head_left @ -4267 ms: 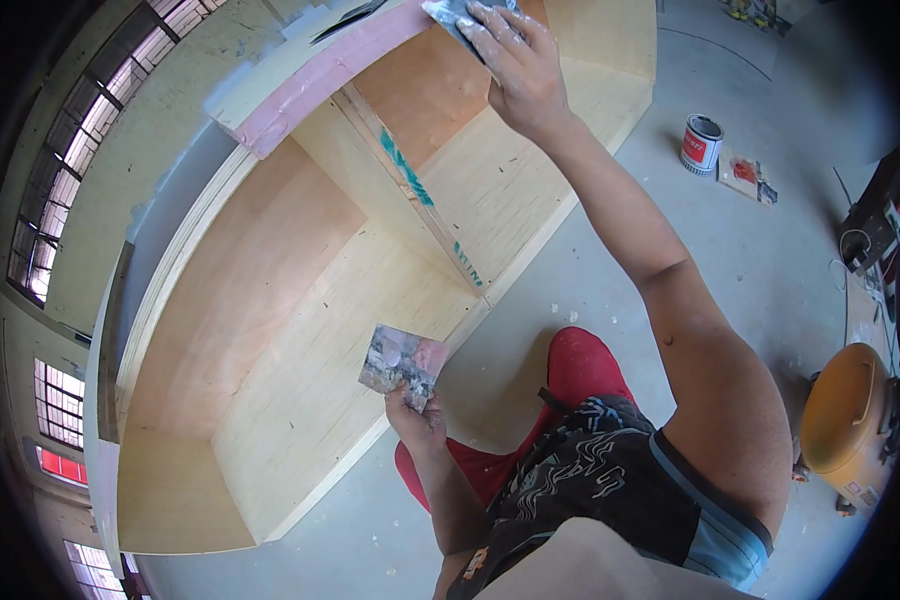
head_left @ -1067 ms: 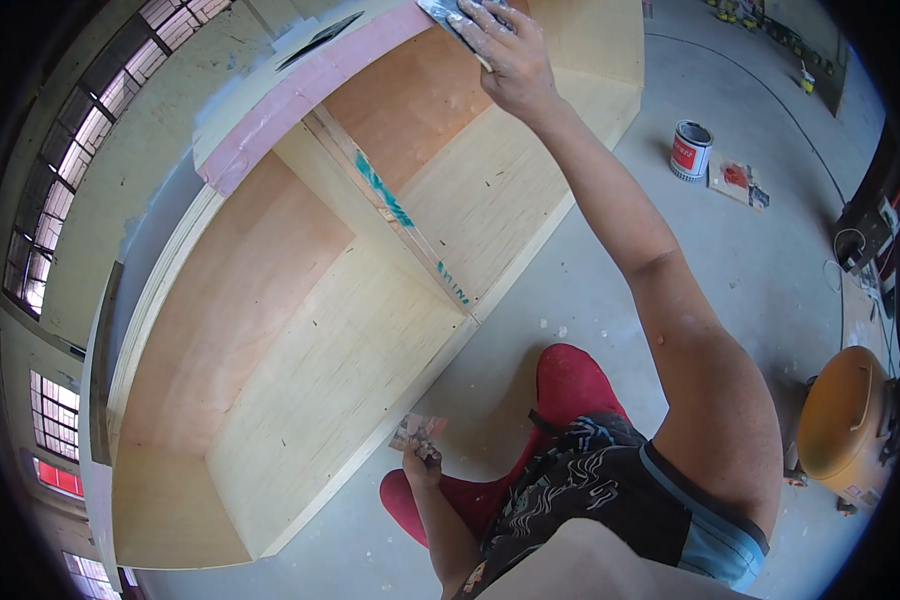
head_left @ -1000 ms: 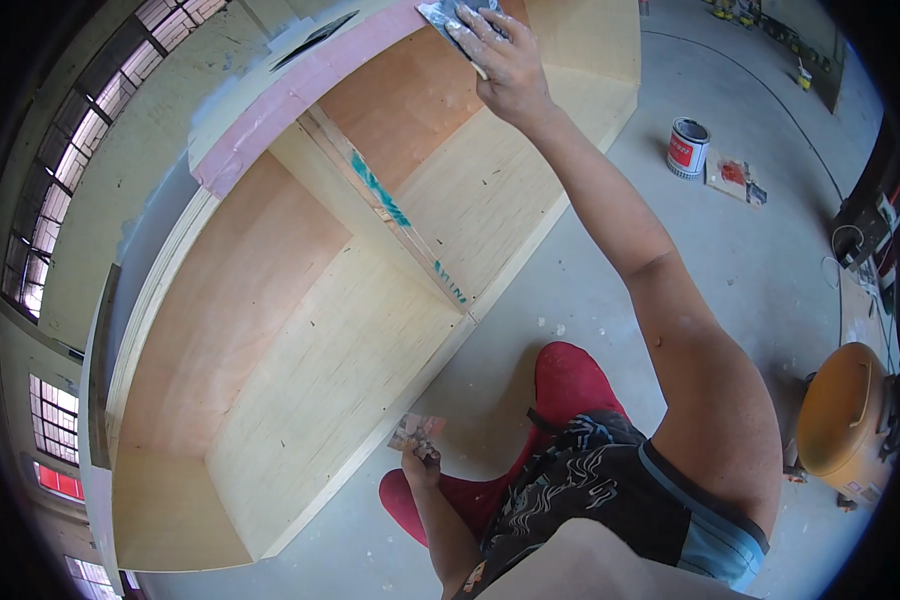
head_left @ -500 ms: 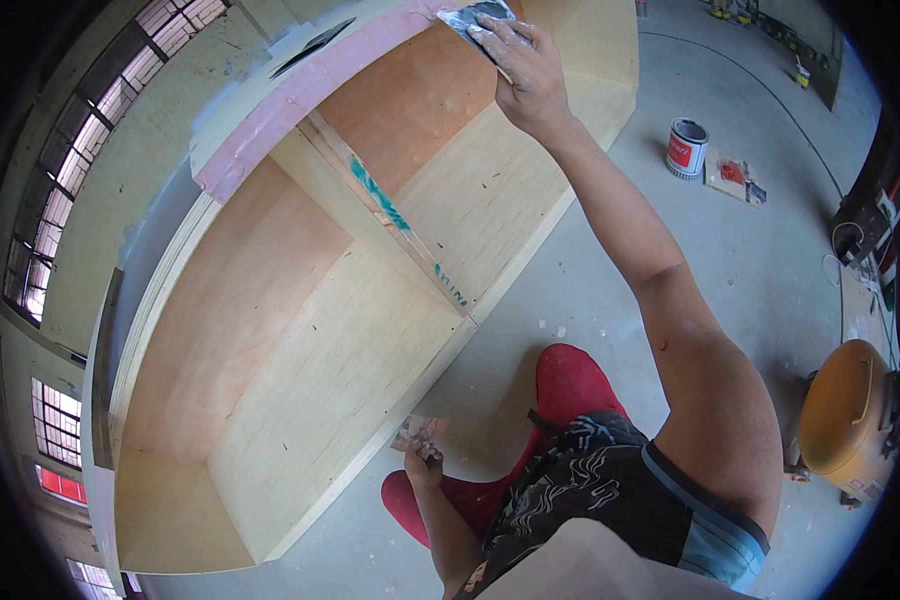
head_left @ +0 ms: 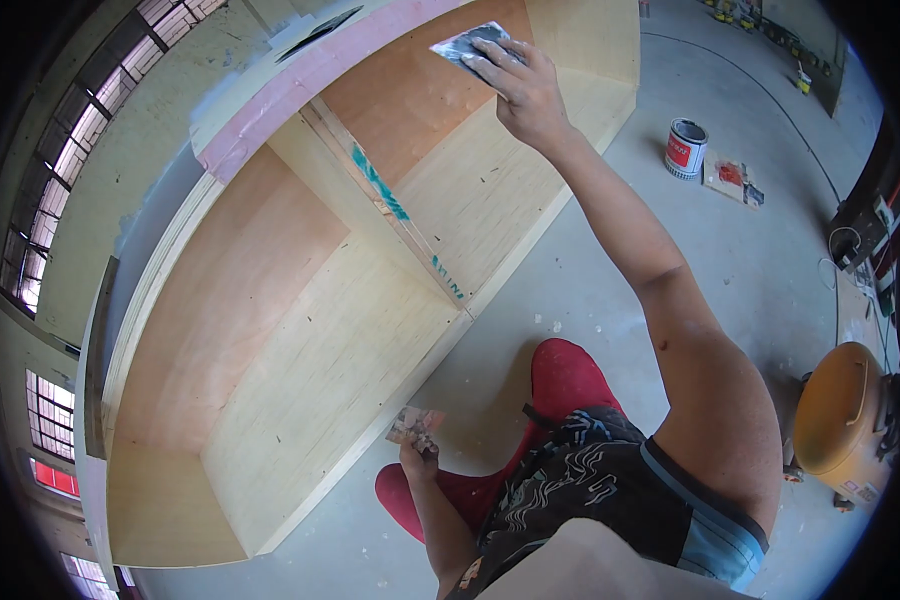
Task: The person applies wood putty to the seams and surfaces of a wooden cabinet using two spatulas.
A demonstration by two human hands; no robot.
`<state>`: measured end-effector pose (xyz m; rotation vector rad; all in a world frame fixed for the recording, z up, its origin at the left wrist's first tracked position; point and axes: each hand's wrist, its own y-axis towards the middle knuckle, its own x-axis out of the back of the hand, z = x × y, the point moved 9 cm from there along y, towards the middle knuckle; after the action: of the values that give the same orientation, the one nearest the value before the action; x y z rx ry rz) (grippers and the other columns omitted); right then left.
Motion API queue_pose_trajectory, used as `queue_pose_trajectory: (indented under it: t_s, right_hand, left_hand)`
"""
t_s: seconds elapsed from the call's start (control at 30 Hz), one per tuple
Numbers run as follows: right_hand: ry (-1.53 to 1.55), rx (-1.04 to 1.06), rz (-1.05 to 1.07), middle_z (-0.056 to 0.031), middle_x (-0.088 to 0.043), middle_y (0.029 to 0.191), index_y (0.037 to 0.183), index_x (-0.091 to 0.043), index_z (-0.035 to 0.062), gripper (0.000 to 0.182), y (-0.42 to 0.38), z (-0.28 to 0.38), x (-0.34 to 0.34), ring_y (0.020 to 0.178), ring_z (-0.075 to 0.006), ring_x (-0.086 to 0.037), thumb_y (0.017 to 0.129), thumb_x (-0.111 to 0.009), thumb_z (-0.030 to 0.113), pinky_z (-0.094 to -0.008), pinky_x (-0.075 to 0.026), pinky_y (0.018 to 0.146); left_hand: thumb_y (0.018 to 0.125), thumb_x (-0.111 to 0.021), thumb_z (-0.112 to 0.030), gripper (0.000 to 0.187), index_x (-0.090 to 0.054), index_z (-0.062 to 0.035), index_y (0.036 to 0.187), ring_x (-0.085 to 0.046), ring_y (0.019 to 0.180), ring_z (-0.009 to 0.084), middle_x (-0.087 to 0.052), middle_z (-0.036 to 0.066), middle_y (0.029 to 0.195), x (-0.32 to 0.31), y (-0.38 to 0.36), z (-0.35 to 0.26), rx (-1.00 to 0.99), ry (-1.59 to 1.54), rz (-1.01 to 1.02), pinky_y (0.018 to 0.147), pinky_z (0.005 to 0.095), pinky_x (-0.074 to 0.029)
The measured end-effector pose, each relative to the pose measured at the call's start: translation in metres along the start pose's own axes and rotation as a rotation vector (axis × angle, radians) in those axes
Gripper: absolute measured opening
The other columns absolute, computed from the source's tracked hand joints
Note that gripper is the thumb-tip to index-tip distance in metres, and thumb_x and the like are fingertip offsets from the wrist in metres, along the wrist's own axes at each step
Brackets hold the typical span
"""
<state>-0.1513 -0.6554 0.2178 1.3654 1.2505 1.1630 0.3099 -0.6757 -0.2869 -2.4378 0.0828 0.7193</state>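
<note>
My right hand [head_left: 532, 98] is raised at the top middle, its whitish-smeared fingers closed on a flat putty spreader [head_left: 462, 44]. The spreader appears a little apart from the curved front edge, which carries a band of pink filler [head_left: 300, 95]. That edge belongs to a large plywood cabinet [head_left: 300, 350] with a central divider [head_left: 380, 200] marked in green. Low in front of my knees, my left hand [head_left: 422, 462] grips a thin, stained putty scraper [head_left: 408, 424] beside the cabinet's lower edge. What material lies on the scraper is too small to tell.
An open can [head_left: 686, 150] with a red label stands on the grey floor, beside a small board [head_left: 734, 180] with a red smear. A yellow-orange round-lidded machine [head_left: 838, 410] stands at the right. Barred windows [head_left: 70, 210] line the left wall.
My right hand has moved slightly down with the spreader, which has come away from the pink edge. My left hand keeps its hold on the scraper. The view has shifted slightly.
</note>
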Motion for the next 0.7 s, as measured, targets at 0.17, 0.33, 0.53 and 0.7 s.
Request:
queue_pose_trajectory:
  t_s: [0.17,0.33,0.53,0.7]
  right_hand:
    - [0.231,-0.136,-0.12,-0.0044,-0.061,0.113,0.109,-0.061,0.012,0.049,-0.001,-0.028,0.012,0.103,-0.0286,-0.053,0.066,-0.057,-0.011,-0.0378,-0.041,0.089]
    - [0.047,0.023,-0.218,-0.0028,-0.062,0.11,0.104,-0.063,0.0131,0.048,0.042,-0.01,0.04,0.098,-0.0271,-0.055,0.063,-0.056,-0.01,-0.0352,-0.043,0.081]
    - [0.093,0.043,-0.101,-0.0143,-0.058,0.115,0.109,-0.057,0.0018,0.049,0.051,0.004,0.019,0.103,-0.0341,-0.053,0.063,-0.052,-0.012,-0.0407,-0.04,0.089]
    - [-0.023,0.026,-0.139,-0.0028,-0.062,0.11,0.105,-0.062,0.0134,0.048,0.021,-0.003,0.021,0.098,-0.0271,-0.056,0.063,-0.057,-0.009,-0.0371,-0.043,0.082]
  left_hand:
    - [0.083,-0.042,-0.018,0.023,-0.051,-0.0057,0.099,-0.049,0.052,0.0121,-0.055,0.002,0.07,-0.003,-0.002,-0.001,-0.003,0.012,0.006,0.046,0.024,-0.04]
    - [0.083,-0.042,-0.018,0.023,-0.052,-0.0059,0.1,-0.049,0.052,0.0115,-0.056,0.002,0.072,-0.006,0.005,0.005,0.033,0.024,0.014,0.045,0.0236,-0.04]
    - [0.082,-0.042,-0.017,0.025,-0.051,-0.0054,0.101,-0.049,0.052,0.0114,-0.057,0.003,0.074,-0.014,0.001,0.003,0.014,0.051,0.03,0.046,0.0233,-0.04]
    - [0.081,-0.041,-0.018,0.027,-0.051,-0.0048,0.103,-0.05,0.053,0.0117,-0.059,0.004,0.078,-0.012,0.0,0.004,0.032,0.043,0.005,0.046,0.0232,-0.04]
